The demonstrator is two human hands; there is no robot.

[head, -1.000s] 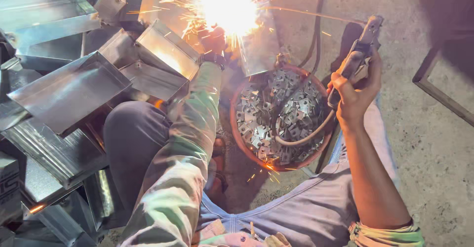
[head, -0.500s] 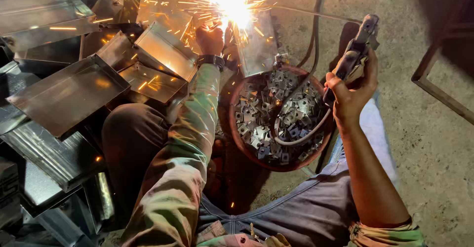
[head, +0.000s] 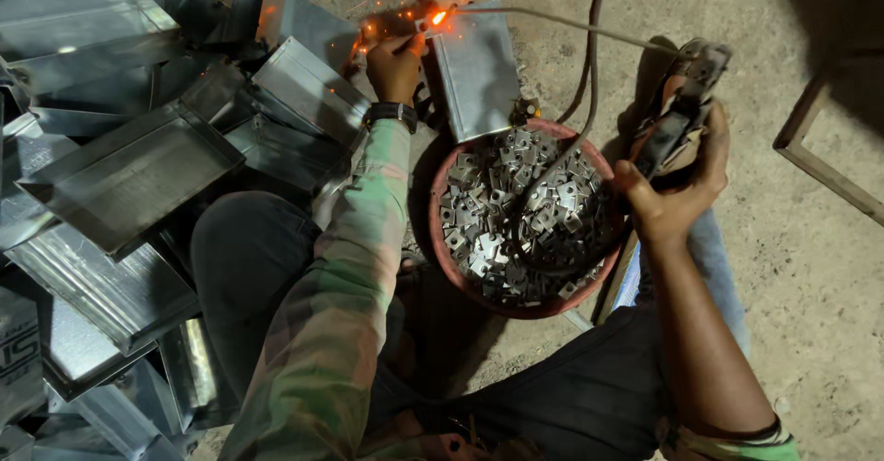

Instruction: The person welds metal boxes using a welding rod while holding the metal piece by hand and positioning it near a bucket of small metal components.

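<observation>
I'm over a gritty concrete floor; metal trays heaped left, bowl of brackets near centre. My left hand pinches a small piece at the sparks; right hand grips the welding holder.

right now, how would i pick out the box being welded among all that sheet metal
Start at the round red bowl of small metal plates. Just above it lies a flat grey box, apart from the heap on the left. It alone has the left hand at its edge and the rod's glowing tip at its corner.
</observation>
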